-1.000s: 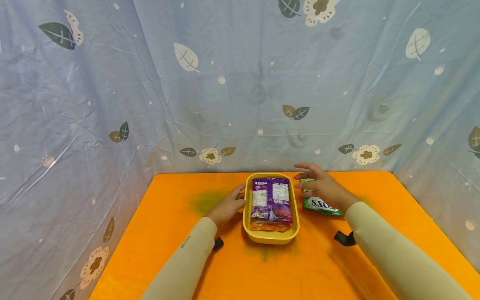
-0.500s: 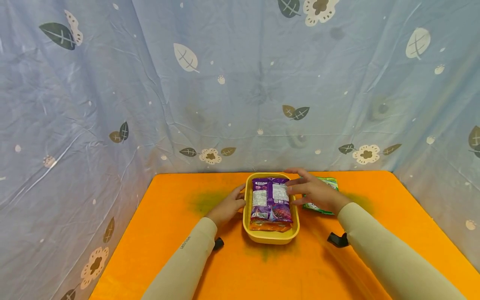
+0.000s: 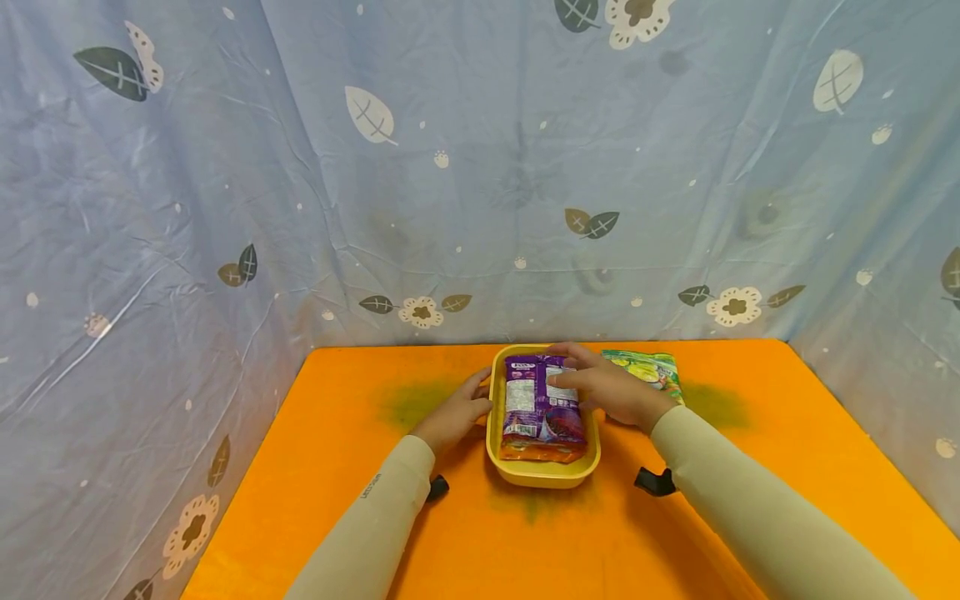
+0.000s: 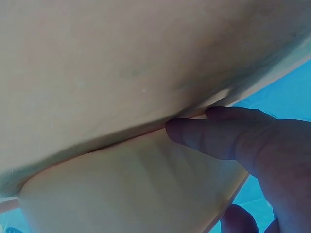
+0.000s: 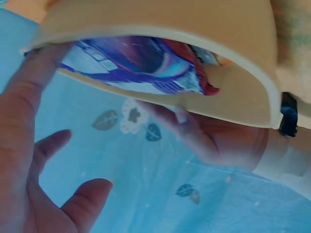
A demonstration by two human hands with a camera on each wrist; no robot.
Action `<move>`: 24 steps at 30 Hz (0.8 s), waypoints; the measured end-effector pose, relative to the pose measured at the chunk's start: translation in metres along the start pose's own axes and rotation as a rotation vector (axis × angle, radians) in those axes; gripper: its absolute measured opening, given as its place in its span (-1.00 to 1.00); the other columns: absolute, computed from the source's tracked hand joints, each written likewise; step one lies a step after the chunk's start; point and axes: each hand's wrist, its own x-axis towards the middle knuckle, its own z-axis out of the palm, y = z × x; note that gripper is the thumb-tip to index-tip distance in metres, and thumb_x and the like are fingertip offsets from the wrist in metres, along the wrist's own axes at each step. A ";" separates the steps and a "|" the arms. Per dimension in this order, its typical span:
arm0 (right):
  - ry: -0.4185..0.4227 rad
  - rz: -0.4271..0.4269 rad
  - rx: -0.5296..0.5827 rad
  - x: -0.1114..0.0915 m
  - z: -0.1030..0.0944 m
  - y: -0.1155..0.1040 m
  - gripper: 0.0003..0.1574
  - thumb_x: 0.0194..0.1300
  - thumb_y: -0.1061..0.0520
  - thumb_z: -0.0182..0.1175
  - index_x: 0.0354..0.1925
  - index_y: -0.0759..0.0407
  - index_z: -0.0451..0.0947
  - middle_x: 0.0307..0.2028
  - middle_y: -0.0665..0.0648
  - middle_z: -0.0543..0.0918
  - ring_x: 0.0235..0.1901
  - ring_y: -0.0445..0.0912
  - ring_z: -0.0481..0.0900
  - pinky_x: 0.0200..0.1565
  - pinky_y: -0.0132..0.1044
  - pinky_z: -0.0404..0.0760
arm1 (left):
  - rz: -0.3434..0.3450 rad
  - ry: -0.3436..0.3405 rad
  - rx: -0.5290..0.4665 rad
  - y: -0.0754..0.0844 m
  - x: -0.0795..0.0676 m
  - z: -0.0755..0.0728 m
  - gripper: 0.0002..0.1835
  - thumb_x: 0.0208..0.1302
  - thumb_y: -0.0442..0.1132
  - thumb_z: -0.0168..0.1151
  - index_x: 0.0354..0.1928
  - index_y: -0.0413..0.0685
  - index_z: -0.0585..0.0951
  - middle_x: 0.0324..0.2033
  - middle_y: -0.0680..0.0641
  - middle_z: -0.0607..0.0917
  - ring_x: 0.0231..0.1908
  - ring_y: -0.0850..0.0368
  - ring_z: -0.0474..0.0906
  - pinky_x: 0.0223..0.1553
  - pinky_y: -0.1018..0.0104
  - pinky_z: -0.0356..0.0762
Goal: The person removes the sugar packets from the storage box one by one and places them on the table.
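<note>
A yellow plastic basin point(image 3: 543, 481) stands on the orange tabletop. In it lies a purple snack packet point(image 3: 520, 398) with white label panels, and an orange edge point(image 3: 536, 452) shows under its near end. My left hand point(image 3: 452, 417) touches the basin's left wall with its fingers extended, also seen along the outside in the left wrist view. Over the basin's right rim reaches my right hand point(image 3: 611, 390), fingers spread above the purple packet; whether the fingertips touch it I cannot tell. The green packet point(image 3: 648, 367) lies to the right, partly hidden behind that hand.
The orange tabletop point(image 3: 525, 542) ends at the back against a light blue curtain point(image 3: 480, 192) printed with leaves and flowers. Black camera pieces sit beside the wrists, one point(image 3: 655, 482) at the right sleeve.
My right hand has moved left from above the green packet to over the purple one, uncovering more of the green packet. The left hand stays at the basin's wall.
</note>
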 end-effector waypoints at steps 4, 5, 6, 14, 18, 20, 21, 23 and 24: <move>0.008 -0.013 0.024 0.002 0.008 -0.001 -0.14 0.17 -0.18 0.30 0.37 -0.19 0.19 0.35 0.20 0.18 0.18 0.17 0.37 0.15 0.19 0.32 | -0.004 -0.012 -0.045 0.000 0.000 0.001 -0.27 0.34 -0.19 0.03 0.50 0.23 0.03 0.30 -0.08 0.35 0.13 0.00 0.45 0.10 0.02 0.43; 0.013 -0.019 0.023 0.003 0.010 -0.001 -0.14 0.16 -0.18 0.30 0.36 -0.19 0.21 0.33 0.21 0.22 0.16 0.17 0.38 0.16 0.19 0.32 | -0.008 -0.014 -0.055 0.000 -0.001 0.001 -0.27 0.35 -0.19 0.03 0.50 0.23 0.03 0.31 -0.07 0.34 0.12 0.00 0.45 0.08 0.03 0.46; 0.024 -0.024 0.020 0.003 0.011 -0.001 -0.14 0.15 -0.19 0.31 0.36 -0.19 0.22 0.31 0.22 0.26 0.15 0.16 0.40 0.16 0.17 0.33 | -0.013 -0.014 -0.061 0.000 -0.001 0.001 -0.27 0.35 -0.18 0.03 0.50 0.25 0.02 0.31 -0.06 0.33 0.12 0.00 0.45 0.06 0.03 0.47; 0.145 -0.082 0.054 0.007 0.010 0.015 -0.20 0.22 -0.17 0.26 0.35 -0.09 0.25 0.30 0.26 0.23 0.14 0.21 0.38 0.14 0.12 0.38 | -0.028 -0.006 0.014 0.001 -0.002 0.000 -0.26 0.33 -0.11 0.06 0.49 0.32 0.04 0.31 0.04 0.34 0.22 0.03 0.34 0.20 0.01 0.30; 0.211 -0.112 0.098 0.005 0.012 0.018 -0.26 0.29 -0.10 0.21 0.36 0.01 0.24 0.38 0.26 0.08 0.20 0.24 0.31 0.13 0.15 0.38 | -0.044 0.022 0.088 0.000 -0.001 -0.001 -0.26 0.29 -0.06 0.08 0.48 0.39 0.07 0.30 0.11 0.36 0.29 0.07 0.24 0.31 -0.01 0.09; 0.226 -0.098 0.123 0.003 0.014 0.015 -0.30 0.32 -0.07 0.18 0.35 0.02 0.24 0.41 0.26 0.01 0.21 0.25 0.29 0.12 0.16 0.39 | -0.058 0.030 0.090 0.000 -0.001 -0.001 -0.26 0.28 -0.06 0.09 0.48 0.42 0.08 0.30 0.13 0.36 0.30 0.07 0.22 0.32 -0.03 0.05; 0.231 -0.085 0.127 0.004 0.016 0.015 -0.30 0.32 -0.06 0.18 0.35 0.02 0.24 0.42 0.25 -0.01 0.21 0.23 0.29 0.12 0.17 0.38 | -0.061 0.027 0.085 0.000 -0.001 -0.001 -0.25 0.27 -0.06 0.09 0.48 0.42 0.07 0.30 0.13 0.36 0.29 0.07 0.23 0.31 -0.02 0.06; 0.243 -0.051 0.132 0.005 0.019 0.013 -0.31 0.32 -0.06 0.18 0.34 0.00 0.25 0.36 0.26 0.10 0.11 0.22 0.35 0.08 0.13 0.43 | -0.057 0.019 0.056 0.000 -0.001 -0.001 -0.24 0.28 -0.07 0.10 0.48 0.39 0.06 0.31 0.11 0.35 0.27 0.05 0.27 0.27 -0.01 0.18; 0.251 -0.034 0.131 0.005 0.020 0.013 -0.32 0.31 -0.07 0.19 0.34 -0.01 0.26 0.30 0.26 0.16 0.02 0.20 0.38 0.03 0.09 0.46 | -0.052 0.012 0.040 0.000 0.000 0.000 -0.24 0.29 -0.07 0.10 0.49 0.37 0.05 0.31 0.09 0.34 0.25 0.04 0.30 0.23 0.01 0.25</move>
